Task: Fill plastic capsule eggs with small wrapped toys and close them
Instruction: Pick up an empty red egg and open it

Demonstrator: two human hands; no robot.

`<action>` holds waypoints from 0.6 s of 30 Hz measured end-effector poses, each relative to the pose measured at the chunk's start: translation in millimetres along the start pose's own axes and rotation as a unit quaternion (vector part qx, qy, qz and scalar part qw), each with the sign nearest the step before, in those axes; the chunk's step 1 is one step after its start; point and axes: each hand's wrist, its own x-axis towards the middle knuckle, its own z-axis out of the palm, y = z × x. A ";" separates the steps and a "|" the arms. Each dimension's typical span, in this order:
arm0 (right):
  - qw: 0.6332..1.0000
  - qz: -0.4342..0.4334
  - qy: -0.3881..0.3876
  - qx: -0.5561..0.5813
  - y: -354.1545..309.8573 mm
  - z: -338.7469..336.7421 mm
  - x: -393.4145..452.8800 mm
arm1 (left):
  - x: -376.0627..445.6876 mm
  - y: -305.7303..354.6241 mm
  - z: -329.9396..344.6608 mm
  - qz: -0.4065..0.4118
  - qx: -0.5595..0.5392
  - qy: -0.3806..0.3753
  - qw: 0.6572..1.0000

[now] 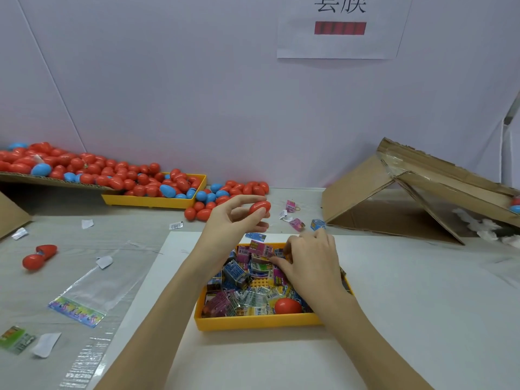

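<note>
Red egg (259, 207) pinched in left hand (233, 219).

A white paper sign (342, 26) on the wall bears large black Chinese characters, cut off at the top, probably "套膜", above a red bar. Print on the toy wrappers (253, 277) is too small to read.

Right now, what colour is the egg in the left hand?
Red; the egg shows best in the head view, held by the left hand.

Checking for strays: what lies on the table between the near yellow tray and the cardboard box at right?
In the head view, loose wrapped toys: a pink one and a blue one.
</note>
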 end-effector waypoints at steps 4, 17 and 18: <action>1.000 -0.015 -0.016 0.005 -2.0 -1.6 -2.1 | 0.0 1.7 1.8 -0.031 -0.023 -0.025 0.999; 0.965 -0.012 0.128 0.226 20.9 -13.8 -2.6 | -3.3 2.1 1.0 -0.038 0.029 -0.023 0.999; 0.958 -0.016 0.146 0.248 21.8 -15.4 -3.0 | -3.9 2.9 2.4 -0.046 0.040 -0.024 0.998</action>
